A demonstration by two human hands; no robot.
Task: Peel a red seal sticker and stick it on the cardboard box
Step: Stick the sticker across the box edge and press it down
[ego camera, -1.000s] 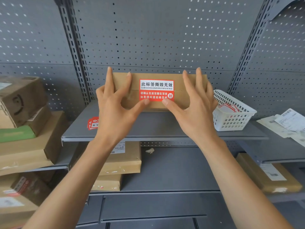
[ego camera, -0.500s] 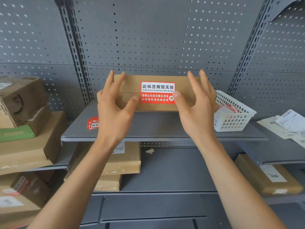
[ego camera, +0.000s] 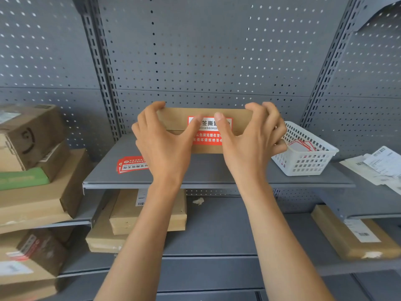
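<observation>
The shelf (ego camera: 217,170) carries the box (ego camera: 173,119) at its back edge. My left hand (ego camera: 165,144) and right hand (ego camera: 249,144) clamp the box ends, thumbs pressing the sticker (ego camera: 208,137) on its front. Sticking looks done; only smoothing remains.

Person, head-camera view: two bare forearms, no sleeves visible up to the frame edge. Left hand (ego camera: 165,142) and right hand (ego camera: 249,142) ungloved; no rings, watch or wristbands seen. Fingernails short, unpainted where visible.
</observation>
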